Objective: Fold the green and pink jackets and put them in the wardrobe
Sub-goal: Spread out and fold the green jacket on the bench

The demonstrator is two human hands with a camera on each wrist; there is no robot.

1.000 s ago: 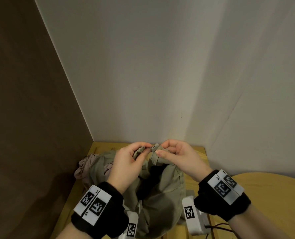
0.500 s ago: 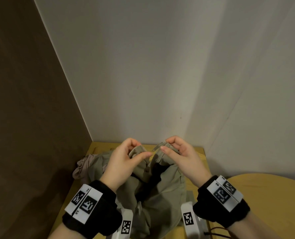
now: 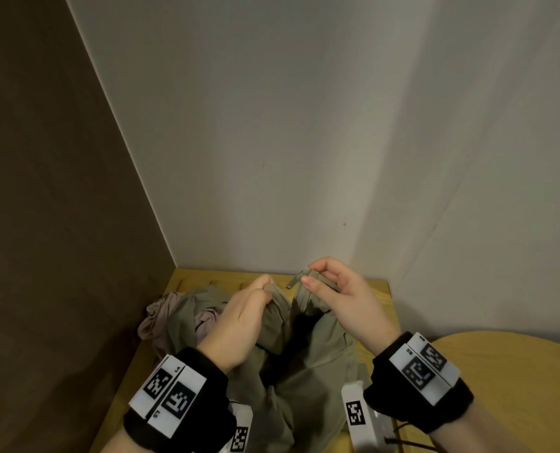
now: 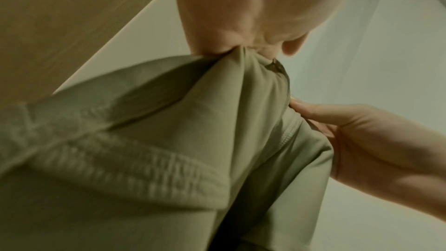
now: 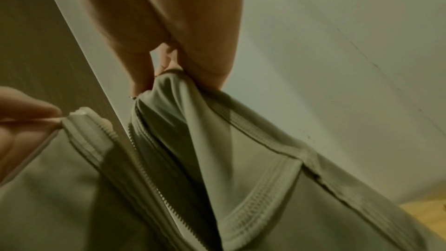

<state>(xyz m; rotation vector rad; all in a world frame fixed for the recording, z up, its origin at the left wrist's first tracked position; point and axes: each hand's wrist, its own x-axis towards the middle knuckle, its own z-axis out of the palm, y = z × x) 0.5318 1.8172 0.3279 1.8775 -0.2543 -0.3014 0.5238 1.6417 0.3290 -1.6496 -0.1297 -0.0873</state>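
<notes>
The small yellow wooden table (image 3: pixel 378 291) sits boxed in a corner — a dark brown panel (image 3: pixel 59 223) close on its left, a plain white wall (image 3: pixel 272 142) right behind. The crumpled olive-green fabric jacket (image 3: pixel 317 364) and a bunched pale pink jacket (image 3: pixel 160 318) cover most of its top. Open air lies above the heap; a round yellow wooden tabletop (image 3: pixel 517 371) stands to the right.
</notes>
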